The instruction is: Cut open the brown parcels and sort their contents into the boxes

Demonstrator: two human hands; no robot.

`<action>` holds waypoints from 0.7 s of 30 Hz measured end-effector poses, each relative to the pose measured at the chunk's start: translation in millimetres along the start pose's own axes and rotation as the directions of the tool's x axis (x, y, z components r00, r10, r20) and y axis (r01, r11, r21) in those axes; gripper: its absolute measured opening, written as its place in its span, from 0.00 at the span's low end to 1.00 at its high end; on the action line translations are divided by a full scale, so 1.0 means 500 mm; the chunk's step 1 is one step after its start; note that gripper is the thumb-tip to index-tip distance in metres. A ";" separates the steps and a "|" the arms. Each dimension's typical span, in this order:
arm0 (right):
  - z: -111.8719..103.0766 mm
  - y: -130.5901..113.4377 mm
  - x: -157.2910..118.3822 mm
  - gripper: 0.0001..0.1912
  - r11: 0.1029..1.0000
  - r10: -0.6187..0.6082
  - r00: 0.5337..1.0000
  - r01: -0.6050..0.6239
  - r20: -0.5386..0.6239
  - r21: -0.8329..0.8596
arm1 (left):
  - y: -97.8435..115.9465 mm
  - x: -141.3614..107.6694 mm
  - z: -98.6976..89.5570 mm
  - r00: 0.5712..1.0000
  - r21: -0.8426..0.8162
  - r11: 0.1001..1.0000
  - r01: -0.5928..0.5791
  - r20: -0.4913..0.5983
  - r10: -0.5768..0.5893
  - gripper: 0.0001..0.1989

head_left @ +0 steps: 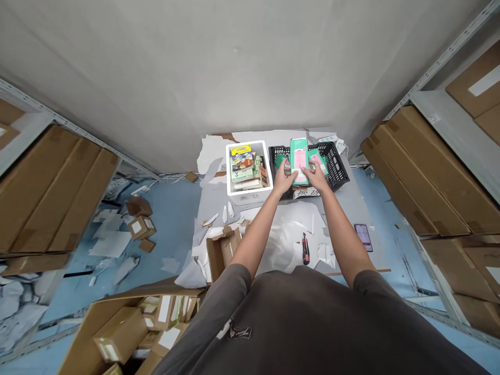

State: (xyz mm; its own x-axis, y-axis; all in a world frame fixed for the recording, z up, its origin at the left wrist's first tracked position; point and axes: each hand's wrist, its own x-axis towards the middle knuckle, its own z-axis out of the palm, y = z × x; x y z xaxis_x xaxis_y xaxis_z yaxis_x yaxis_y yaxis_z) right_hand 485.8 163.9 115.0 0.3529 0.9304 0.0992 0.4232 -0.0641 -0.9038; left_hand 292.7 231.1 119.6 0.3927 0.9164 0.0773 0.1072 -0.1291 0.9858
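Both of my hands hold a green and pink box [299, 160] upright over the black plastic crate [339, 169]. My left hand [284, 178] grips its lower left edge, and my right hand [314, 175] its lower right edge, thumbs on the white lower part of the front. More green and pink packs [318, 159] lie in the crate on either side. Left of the crate stands a white bin [250, 197] with a yellow and blue box [242, 159], pale green boxes and other packs inside.
On the table [353, 203] lie a red and black cutter [305, 250], clear plastic [279, 242], an open carton [216, 255] and a phone [363, 237]. A large carton of boxes [91, 325] is at the lower left. Shelves with cartons flank both sides.
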 end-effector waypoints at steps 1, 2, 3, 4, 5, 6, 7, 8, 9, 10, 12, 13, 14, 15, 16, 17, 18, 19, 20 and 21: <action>-0.019 0.003 0.026 0.47 0.999 0.035 0.999 -0.036 -0.034 -0.041 | 0.006 0.026 0.003 1.000 0.023 1.000 -0.008 -0.015 0.008 0.42; -0.036 0.007 0.046 0.47 0.994 0.075 0.994 -0.080 -0.076 -0.075 | 0.009 0.046 0.001 0.999 0.044 0.999 -0.018 -0.032 0.019 0.43; -0.050 0.011 0.060 0.47 0.989 0.101 0.989 -0.112 -0.112 -0.100 | 0.009 0.059 -0.006 0.998 0.066 0.997 -0.028 -0.051 0.031 0.43; -0.060 0.015 0.067 0.48 0.987 0.098 0.986 -0.114 -0.132 -0.114 | 0.004 0.066 -0.016 0.997 0.088 0.996 -0.033 -0.072 0.040 0.42; -0.066 0.019 0.068 0.48 0.989 0.075 0.987 -0.092 -0.143 -0.119 | -0.004 0.067 -0.029 0.995 0.107 0.994 -0.032 -0.095 0.042 0.41; -0.068 0.022 0.065 0.48 0.991 0.036 0.988 -0.054 -0.149 -0.119 | -0.015 0.063 -0.045 0.992 0.121 0.992 -0.026 -0.117 0.041 0.41; -0.066 0.024 0.058 0.47 0.993 -0.013 0.989 -0.005 -0.149 -0.121 | -0.027 0.054 -0.061 0.990 0.130 0.991 -0.020 -0.137 0.038 0.41; -0.062 0.024 0.049 0.46 0.991 -0.068 0.987 0.050 -0.145 -0.124 | -0.040 0.041 -0.079 0.988 0.133 0.991 -0.017 -0.152 0.037 0.41; -0.055 0.022 0.039 0.46 0.986 -0.123 0.983 0.105 -0.138 -0.127 | -0.053 0.024 -0.098 0.987 0.132 0.991 -0.014 -0.160 0.036 0.41; -0.046 0.018 0.027 0.45 0.980 -0.171 0.977 0.154 -0.127 -0.129 | -0.065 0.003 -0.119 0.986 0.130 0.991 -0.012 -0.164 0.033 0.40; -0.025 0.004 0.004 0.44 0.965 -0.242 0.966 0.230 -0.094 -0.126 | -0.081 -0.046 -0.166 0.986 0.144 0.990 0.002 -0.168 0.023 0.39; -0.013 -0.005 -0.008 0.44 0.958 -0.270 0.960 0.260 -0.075 -0.120 | -0.085 -0.075 -0.193 0.985 0.164 0.986 0.011 -0.172 0.018 0.38; 0.001 -0.015 -0.020 0.43 0.951 -0.294 0.954 0.286 -0.057 -0.113 | -0.087 -0.106 -0.222 0.984 0.192 0.981 0.018 -0.177 0.017 0.37; 0.016 -0.027 -0.033 0.43 0.945 -0.315 0.948 0.309 -0.038 -0.107 | -0.087 -0.139 -0.254 0.984 0.223 0.975 0.020 -0.178 0.021 0.37; 0.032 -0.039 -0.048 0.43 0.938 -0.333 0.943 0.330 -0.016 -0.105 | -0.085 -0.173 -0.287 0.984 0.255 0.967 0.019 -0.177 0.028 0.36; 0.051 -0.053 -0.065 0.43 0.931 -0.350 0.937 0.349 0.010 -0.107 | -0.083 -0.209 -0.321 0.984 0.285 0.958 0.015 -0.173 0.036 0.35; 0.071 -0.069 -0.085 0.43 0.923 -0.366 0.930 0.368 0.038 -0.112 | -0.080 -0.245 -0.355 0.986 0.314 0.950 0.008 -0.163 0.046 0.34; 0.094 -0.085 -0.108 0.43 0.915 -0.379 0.923 0.384 0.066 -0.120 | -0.078 -0.282 -0.389 0.987 0.340 0.940 0.000 -0.149 0.054 0.34; 0.119 -0.103 -0.134 0.43 0.909 -0.389 0.917 0.398 0.091 -0.126 | -0.077 -0.319 -0.422 0.989 0.365 0.931 -0.009 -0.133 0.061 0.33; 0.146 -0.120 -0.164 0.43 0.903 -0.395 0.912 0.408 0.113 -0.131 | -0.079 -0.356 -0.453 0.991 0.389 0.921 -0.017 -0.117 0.067 0.33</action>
State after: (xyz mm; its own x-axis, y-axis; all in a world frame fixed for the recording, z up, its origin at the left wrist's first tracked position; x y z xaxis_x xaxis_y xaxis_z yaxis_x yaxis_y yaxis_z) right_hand 370.6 117.9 130.9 0.0599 0.9144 0.4004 0.6360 0.2742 -0.7213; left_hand 11.9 158.9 100.7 0.2893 0.9437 0.1605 0.4474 -0.2816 0.8488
